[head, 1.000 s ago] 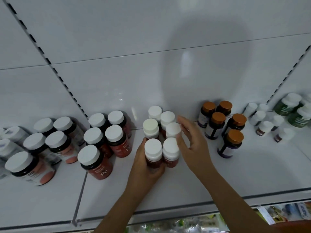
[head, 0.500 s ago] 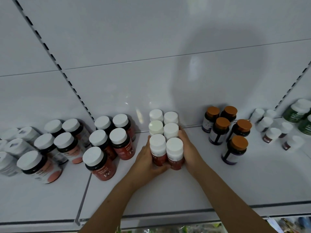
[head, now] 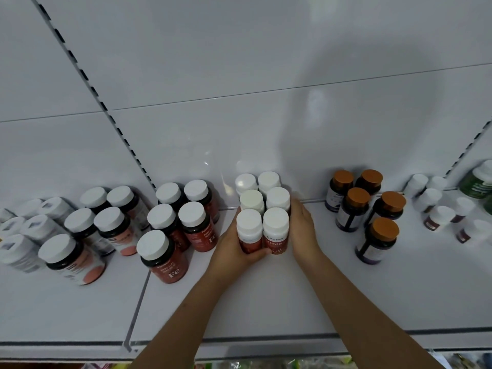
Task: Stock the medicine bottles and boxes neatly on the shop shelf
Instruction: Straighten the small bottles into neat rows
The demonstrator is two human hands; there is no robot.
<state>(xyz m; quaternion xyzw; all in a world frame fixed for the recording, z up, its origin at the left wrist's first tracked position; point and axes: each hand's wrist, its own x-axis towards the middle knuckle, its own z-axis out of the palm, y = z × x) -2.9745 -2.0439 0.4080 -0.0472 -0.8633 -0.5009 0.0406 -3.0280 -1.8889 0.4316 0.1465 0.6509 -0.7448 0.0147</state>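
White shelf (head: 266,302) carries a two-wide, three-deep block of white-capped bottles (head: 262,206), upright, long axis running back toward the rear wall, with the Fe bottles to its left and the orange-capped bottles (head: 367,209) to its right. Left hand (head: 234,251) cups the block's front-left bottle, fingers wrapped under its front. Right hand (head: 303,230) lies flat against the block's right side, fingers pressed together, so both hands squeeze inward, equally near.
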